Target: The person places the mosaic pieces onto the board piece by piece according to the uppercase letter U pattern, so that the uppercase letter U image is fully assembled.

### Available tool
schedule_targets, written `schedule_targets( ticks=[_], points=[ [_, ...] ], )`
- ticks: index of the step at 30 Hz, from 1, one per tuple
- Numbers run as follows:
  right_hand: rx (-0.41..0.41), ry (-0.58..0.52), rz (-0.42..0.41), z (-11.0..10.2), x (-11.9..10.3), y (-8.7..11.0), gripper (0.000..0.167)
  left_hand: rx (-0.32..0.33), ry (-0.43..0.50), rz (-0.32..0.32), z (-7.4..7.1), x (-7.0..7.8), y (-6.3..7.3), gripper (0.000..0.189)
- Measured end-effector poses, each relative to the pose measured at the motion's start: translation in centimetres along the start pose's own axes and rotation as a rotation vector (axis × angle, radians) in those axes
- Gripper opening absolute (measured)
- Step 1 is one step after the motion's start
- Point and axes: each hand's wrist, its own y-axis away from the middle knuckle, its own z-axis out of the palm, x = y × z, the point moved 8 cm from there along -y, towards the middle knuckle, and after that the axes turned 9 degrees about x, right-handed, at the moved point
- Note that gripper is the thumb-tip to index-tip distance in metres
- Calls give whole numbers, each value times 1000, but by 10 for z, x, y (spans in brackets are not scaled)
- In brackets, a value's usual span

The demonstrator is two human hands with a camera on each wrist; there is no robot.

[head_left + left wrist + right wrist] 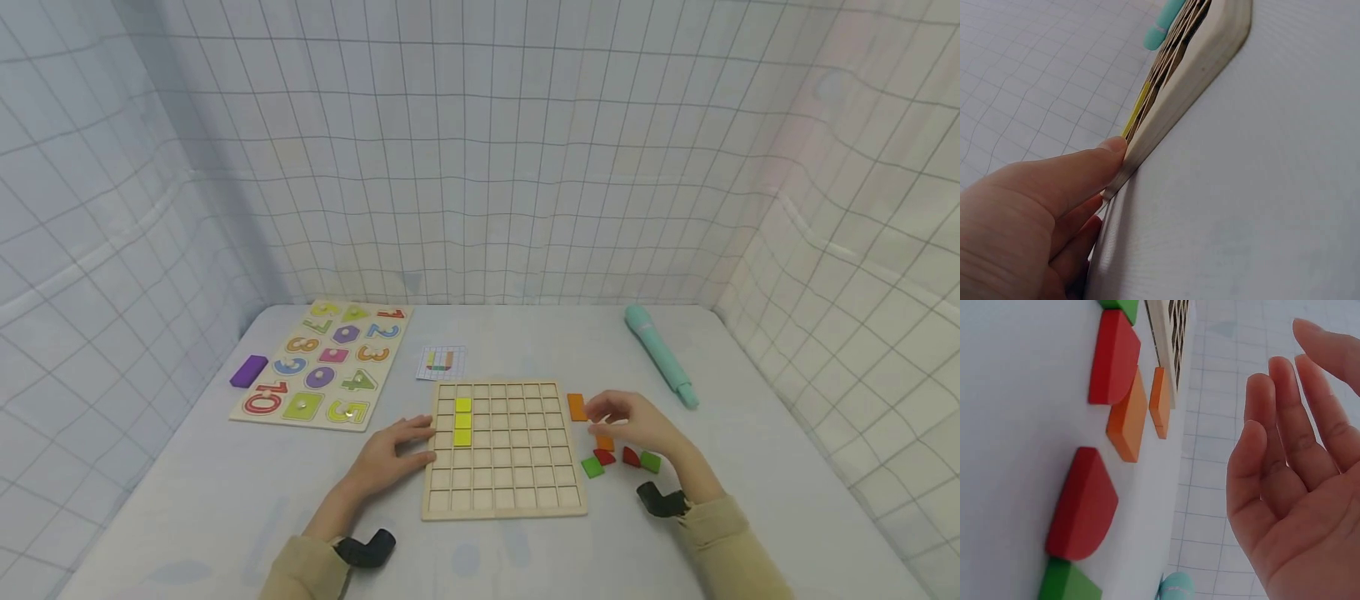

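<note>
My left hand (390,458) rests at the left edge of a wooden grid board (504,503), thumb and fingers touching its side. In the left wrist view the thumb (1079,178) presses near the board's rim. Yellow tiles (462,437) fill a short column in the board's upper left. My right hand (633,421) hovers right of the board with loosely bent fingers; in the right wrist view its palm (1310,537) faces the camera and holds nothing. Below it lie orange tiles (577,407), red curved pieces (1083,506) and green tiles (592,467).
A small picture card (441,362) lies behind the board. At the left are a number-and-shape puzzle (330,367) and a purple block (249,372). A teal tube-shaped object (660,354) lies at the back right. Grid-patterned cloth walls (491,167) surround the table.
</note>
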Motion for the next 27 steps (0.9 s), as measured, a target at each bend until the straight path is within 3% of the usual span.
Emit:
schedule_targets(
  ticks=[12, 27],
  points=[
    [-120, -101, 78, 8, 23, 15, 26, -5, 9, -5, 0, -2, 1, 40],
    [-155, -104, 95, 10, 27, 24, 26, -7, 5, -23, 0, -2, 1, 41]
  ],
)
